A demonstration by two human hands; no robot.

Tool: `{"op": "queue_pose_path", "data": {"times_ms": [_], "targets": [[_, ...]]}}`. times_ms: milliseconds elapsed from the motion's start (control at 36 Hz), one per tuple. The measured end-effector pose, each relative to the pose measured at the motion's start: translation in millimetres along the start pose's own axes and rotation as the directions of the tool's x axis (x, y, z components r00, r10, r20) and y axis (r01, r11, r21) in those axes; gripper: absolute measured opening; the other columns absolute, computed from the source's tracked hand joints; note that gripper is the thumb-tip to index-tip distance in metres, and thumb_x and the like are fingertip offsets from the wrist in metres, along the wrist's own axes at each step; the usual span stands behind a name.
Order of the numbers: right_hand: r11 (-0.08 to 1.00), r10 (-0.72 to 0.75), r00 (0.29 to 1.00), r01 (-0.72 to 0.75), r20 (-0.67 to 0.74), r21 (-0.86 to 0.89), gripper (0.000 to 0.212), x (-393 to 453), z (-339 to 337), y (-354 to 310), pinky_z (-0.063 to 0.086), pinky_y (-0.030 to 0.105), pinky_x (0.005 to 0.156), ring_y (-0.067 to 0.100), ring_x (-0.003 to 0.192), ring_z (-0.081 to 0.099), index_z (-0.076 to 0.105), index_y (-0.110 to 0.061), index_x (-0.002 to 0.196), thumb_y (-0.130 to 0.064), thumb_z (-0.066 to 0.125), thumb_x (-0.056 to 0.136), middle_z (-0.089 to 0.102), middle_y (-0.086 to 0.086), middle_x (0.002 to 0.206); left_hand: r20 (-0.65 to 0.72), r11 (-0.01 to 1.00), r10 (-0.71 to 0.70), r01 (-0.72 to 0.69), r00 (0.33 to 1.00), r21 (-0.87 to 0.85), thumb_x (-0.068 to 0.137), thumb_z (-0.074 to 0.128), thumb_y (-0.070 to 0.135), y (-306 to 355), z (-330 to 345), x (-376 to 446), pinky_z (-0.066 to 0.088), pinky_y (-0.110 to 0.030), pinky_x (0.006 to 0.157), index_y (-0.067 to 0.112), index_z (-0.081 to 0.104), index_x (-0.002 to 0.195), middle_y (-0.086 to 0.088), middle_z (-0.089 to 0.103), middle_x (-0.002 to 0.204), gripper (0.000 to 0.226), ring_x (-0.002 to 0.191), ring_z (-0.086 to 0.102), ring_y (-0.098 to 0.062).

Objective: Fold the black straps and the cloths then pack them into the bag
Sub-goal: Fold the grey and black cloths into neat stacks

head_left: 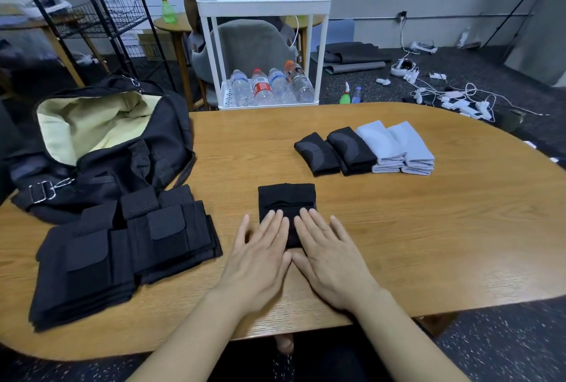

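A folded black strap (286,199) lies flat on the wooden table (428,228) in front of me. My left hand (260,256) and my right hand (330,256) lie side by side with straight fingers, pressing down on its near half. To the left sits a pile of folded black straps (122,246). Behind that pile the black bag (101,148) stands open, showing its cream lining. At the right back, two folded black cloths (337,151) and two folded light blue cloths (398,148) lie in a row.
A white cart (263,4) with several water bottles stands beyond the table's far edge, with a grey chair behind it. A black wire rack (101,17) is at the back left. Cables and white devices litter the floor at right.
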State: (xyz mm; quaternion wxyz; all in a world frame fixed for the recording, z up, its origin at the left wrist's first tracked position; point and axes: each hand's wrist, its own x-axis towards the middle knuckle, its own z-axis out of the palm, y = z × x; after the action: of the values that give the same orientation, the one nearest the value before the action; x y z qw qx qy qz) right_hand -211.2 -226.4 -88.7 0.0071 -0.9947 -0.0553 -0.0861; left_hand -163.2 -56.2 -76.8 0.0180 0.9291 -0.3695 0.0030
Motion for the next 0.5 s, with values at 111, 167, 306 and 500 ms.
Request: {"op": "queue_pose_path", "data": {"times_ms": [111, 167, 306, 500], "targets": [[0.998, 0.048, 0.997, -0.046, 0.064, -0.032, 0.069, -6, 1, 7, 0.023, 0.044, 0.105, 0.022, 0.138, 0.041, 0.049, -0.007, 0.141, -0.052, 0.011, 0.104, 0.046, 0.007, 0.147, 0.078, 1.000, -0.017, 0.018, 0.997, -0.011, 0.082, -0.027, 0.058, -5, -2, -6, -0.026, -0.039, 0.112, 0.015, -0.014, 0.154, 0.001, -0.022, 0.159, 0.085, 0.145, -0.027, -0.013], [0.998, 0.066, 0.994, -0.064, 0.092, -0.024, 0.068, -8, 1, 8, 0.023, 0.044, 0.105, 0.022, 0.138, 0.040, 0.048, -0.008, 0.141, -0.052, 0.012, 0.104, 0.045, 0.006, 0.148, 0.077, 0.999, -0.037, 0.038, 0.996, -0.012, 0.082, -0.027, 0.060, -6, -4, -8, -0.026, -0.039, 0.112, 0.015, -0.013, 0.154, 0.000, -0.019, 0.161, 0.087, 0.146, -0.025, -0.012], [0.997, 0.068, 0.989, -0.074, 0.134, 0.039, 0.086, -13, -6, 12, -0.004, 0.039, 0.116, 0.018, 0.149, -0.004, 0.006, -0.011, 0.154, -0.064, -0.016, 0.090, 0.000, 0.001, 0.161, 0.109, 0.995, -0.091, 0.087, 0.990, 0.040, 0.090, -0.011, 0.057, -8, -16, -5, -0.023, -0.042, 0.115, 0.017, -0.004, 0.156, 0.002, -0.009, 0.164, 0.078, 0.149, -0.011, -0.008], [0.996, 0.059, 0.998, -0.061, 0.023, 0.064, 0.064, -12, -21, 9, 0.020, 0.042, 0.108, 0.022, 0.144, 0.030, 0.039, -0.008, 0.147, -0.044, 0.033, 0.095, 0.039, 0.007, 0.153, -0.241, 0.989, 0.145, -0.131, 0.960, 0.073, 0.074, 0.080, 0.043, -23, -19, 5, 0.015, -0.050, 0.109, 0.023, 0.076, 0.105, 0.001, 0.069, 0.121, 0.037, 0.116, 0.063, -0.017]]}}
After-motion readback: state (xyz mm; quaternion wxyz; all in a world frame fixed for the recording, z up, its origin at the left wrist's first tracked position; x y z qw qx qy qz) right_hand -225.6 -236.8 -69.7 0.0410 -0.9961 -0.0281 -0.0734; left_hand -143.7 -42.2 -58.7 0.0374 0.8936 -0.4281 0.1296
